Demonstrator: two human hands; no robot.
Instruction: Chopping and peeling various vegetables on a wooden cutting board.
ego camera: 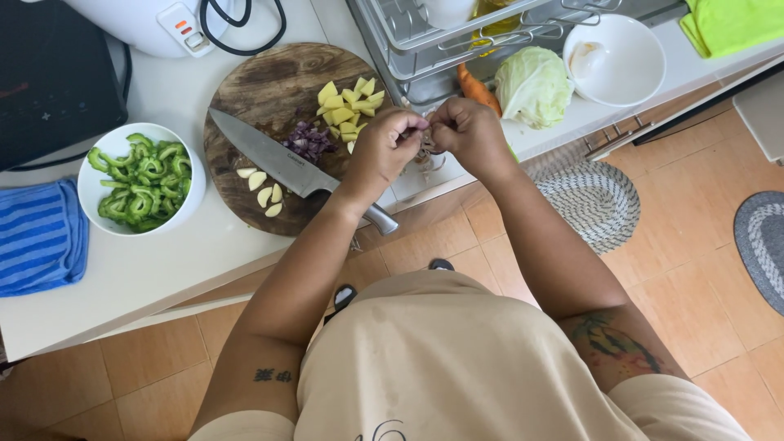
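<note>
My left hand (384,151) and my right hand (467,135) meet fingertip to fingertip over the counter's front edge, pinching a small pale, papery item (426,140) between them; what it is stays unclear. Just left lies a round wooden cutting board (245,106). On the board rest a large kitchen knife (273,159), yellow potato cubes (349,102), chopped purple onion (308,140) and sliced garlic (263,188).
A white bowl of sliced bitter gourd (143,180) stands left of the board, beside a blue striped cloth (37,237). A cabbage (532,86), carrot (478,88), empty white bowl (614,59) and dish rack (441,37) sit behind. Round woven mats (592,200) lie on the tiled floor.
</note>
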